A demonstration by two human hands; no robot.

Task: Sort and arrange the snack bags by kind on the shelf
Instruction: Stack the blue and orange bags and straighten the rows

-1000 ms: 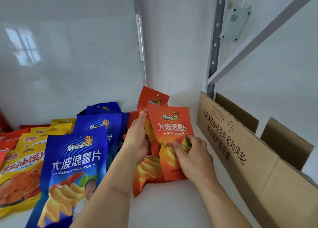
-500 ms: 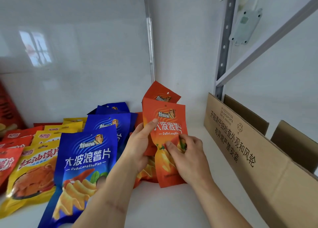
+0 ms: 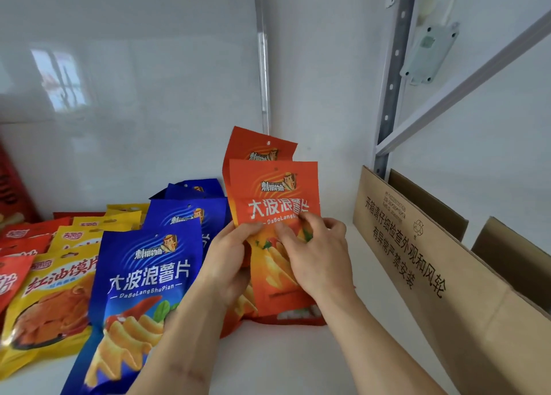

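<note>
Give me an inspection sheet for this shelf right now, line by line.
Surface: white shelf.
Job's things: front orange bag held upright; another orange bag behind it; blue bags, yellow bags, red bags in rows to the left.
Clutter: open cardboard box at right.
Hands: left hand and right hand both pinch the front orange bag.
Cables: nothing seen.
Surroundings: white wall, metal shelf post.

Glossy white wall [image 3: 134, 66] w/ window reflection [image 3: 61, 78] (daylight), grey upright [image 3: 392, 75], cardboard box [image 3: 447, 275] right.
</note>
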